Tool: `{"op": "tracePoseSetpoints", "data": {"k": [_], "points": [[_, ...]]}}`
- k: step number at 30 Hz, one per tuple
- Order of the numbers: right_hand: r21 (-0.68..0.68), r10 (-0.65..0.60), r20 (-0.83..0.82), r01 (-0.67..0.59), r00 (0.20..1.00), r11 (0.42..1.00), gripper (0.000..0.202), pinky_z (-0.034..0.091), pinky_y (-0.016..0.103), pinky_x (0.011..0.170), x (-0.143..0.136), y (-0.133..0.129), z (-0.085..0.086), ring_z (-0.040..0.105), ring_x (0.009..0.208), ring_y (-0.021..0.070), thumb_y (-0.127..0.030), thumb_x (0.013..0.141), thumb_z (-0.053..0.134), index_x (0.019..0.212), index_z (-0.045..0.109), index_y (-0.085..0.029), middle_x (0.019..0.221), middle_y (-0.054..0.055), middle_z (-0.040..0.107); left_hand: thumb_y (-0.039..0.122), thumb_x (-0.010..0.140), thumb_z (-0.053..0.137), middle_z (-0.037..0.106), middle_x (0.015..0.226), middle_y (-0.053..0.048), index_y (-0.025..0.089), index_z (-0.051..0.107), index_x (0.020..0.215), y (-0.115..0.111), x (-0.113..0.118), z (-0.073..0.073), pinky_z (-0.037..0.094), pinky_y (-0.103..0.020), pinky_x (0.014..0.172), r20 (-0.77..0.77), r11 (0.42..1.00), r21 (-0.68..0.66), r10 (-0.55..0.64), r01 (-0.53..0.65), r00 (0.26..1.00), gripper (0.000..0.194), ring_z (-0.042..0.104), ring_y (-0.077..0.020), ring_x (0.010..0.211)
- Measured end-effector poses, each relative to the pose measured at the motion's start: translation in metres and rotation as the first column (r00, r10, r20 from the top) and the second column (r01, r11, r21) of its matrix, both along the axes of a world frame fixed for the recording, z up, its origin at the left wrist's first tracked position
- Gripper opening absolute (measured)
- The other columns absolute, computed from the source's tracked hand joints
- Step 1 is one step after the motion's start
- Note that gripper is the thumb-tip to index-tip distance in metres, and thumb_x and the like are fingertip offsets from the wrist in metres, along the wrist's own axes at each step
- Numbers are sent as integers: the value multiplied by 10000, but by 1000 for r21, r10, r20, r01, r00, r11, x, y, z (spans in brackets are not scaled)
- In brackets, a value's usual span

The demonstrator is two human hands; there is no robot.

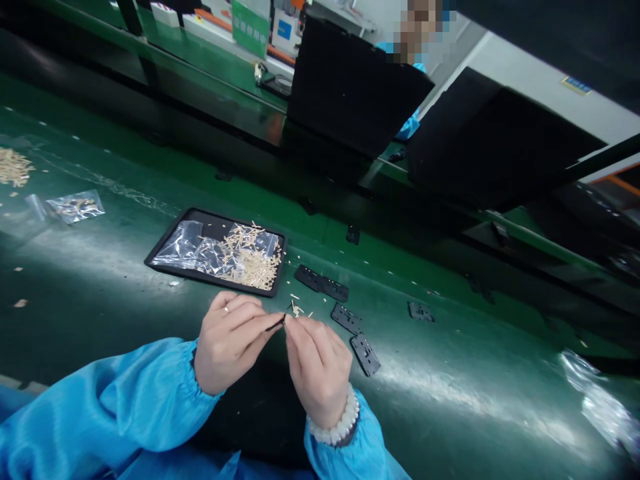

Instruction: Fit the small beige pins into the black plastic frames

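My left hand (231, 340) is closed in a pinch on a small thin black part (276, 324), seen almost edge-on. Its fingertips meet those of my right hand (320, 367), which pinches at the part's right end; whatever lies between the right fingertips is too small to make out. Just beyond my hands, a few loose beige strips (296, 309) lie on the green table. To the right of them rest several flat black plates (366, 355) with small cut-outs. Behind my left hand sits a black tray (215, 283) with clear plastic bags and a heap of beige strips (257, 263).
At far left are another pile of beige strips (14, 168) and a small clear bag (77, 207). Another black plate (421, 311) lies farther right, and crumpled clear plastic (600, 400) at far right. Dark panels (350, 87) stand across the table, with a person behind them.
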State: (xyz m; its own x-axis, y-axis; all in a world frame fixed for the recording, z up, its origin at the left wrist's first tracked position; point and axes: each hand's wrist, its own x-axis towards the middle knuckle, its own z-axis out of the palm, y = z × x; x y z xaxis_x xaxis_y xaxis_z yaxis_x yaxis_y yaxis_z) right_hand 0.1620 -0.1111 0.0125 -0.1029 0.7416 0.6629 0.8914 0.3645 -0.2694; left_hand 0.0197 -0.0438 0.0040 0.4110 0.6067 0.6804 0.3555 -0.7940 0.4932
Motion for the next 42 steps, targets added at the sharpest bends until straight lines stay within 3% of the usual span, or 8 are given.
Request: {"op": "tracePoseSetpoints", "data": {"k": [3, 7, 13, 19, 27, 34, 38, 42], "points": [[-46, 86, -287, -103, 954, 994, 231, 512, 281, 649, 2, -3, 4, 638, 743, 158, -34, 812, 563, 976, 627, -182, 833, 61, 683, 148, 816, 592, 663, 704, -13, 178, 685, 835, 2, 1, 1, 446, -281, 679, 87, 949, -300, -69, 92, 994, 99, 603, -140, 701], [-204, -98, -693, -63, 715, 977, 135, 510, 262, 606, 6, -2, 0, 614, 691, 135, -123, 845, 553, 885, 650, -207, 798, 32, 632, 163, 800, 603, 657, 703, -5, 179, 689, 756, 5, 2, 4, 471, -237, 653, 166, 804, -574, -71, 155, 984, 98, 611, -133, 696], [-335, -254, -933, -362, 254, 870, 132, 466, 215, 512, 3, 6, -9, 542, 522, 81, -305, 838, 586, 823, 654, -193, 656, -20, 570, 172, 788, 602, 644, 683, 2, 173, 678, 713, 6, 3, 4, 471, -212, 636, 212, 677, -704, -88, 215, 973, 106, 607, -128, 677], [-328, -286, -945, -426, 161, 843, 148, 430, 197, 511, -5, 8, -5, 504, 510, 68, -309, 810, 622, 730, 613, -185, 584, -44, 533, 166, 790, 599, 630, 669, 7, 172, 668, 699, 5, 2, 3, 464, -218, 630, 214, 685, -691, -112, 232, 970, 114, 602, -124, 662], [-321, -259, -944, -389, 204, 864, 208, 392, 197, 447, -7, 9, -5, 473, 487, 60, -273, 792, 623, 636, 519, -183, 672, -44, 487, 147, 810, 595, 604, 656, 5, 182, 671, 757, 0, 1, 3, 397, -291, 678, 71, 918, -368, -130, 147, 989, 99, 557, -132, 665], [-320, -285, -947, -468, 147, 823, 218, 434, 208, 448, -6, 11, -10, 481, 486, 79, -353, 801, 606, 672, 519, -201, 618, -47, 496, 180, 814, 576, 623, 667, -6, 181, 666, 722, 4, 2, 1, 429, -293, 683, 60, 861, -486, -135, 148, 989, 129, 582, -144, 674], [-366, -154, -854, -364, 497, 857, 79, 471, 242, 533, 9, 7, -6, 545, 589, 111, -285, 798, 622, 795, 591, -212, 699, -17, 563, 229, 804, 569, 677, 786, -33, 185, 679, 804, 11, 9, -4, 497, -268, 704, 84, 691, -691, -215, 212, 973, 118, 631, -167, 769], [-263, -188, -345, 98, 919, 960, 90, 468, 267, 678, 72, 16, 3, 594, 737, 144, -225, 847, 559, 795, 628, -203, 784, 35, 640, 328, 755, 631, 580, 1228, -114, 203, 482, 1269, 16, 17, -14, 482, -384, 878, -116, 752, -652, -227, 98, 967, 550, 579, -248, 1048]]}}
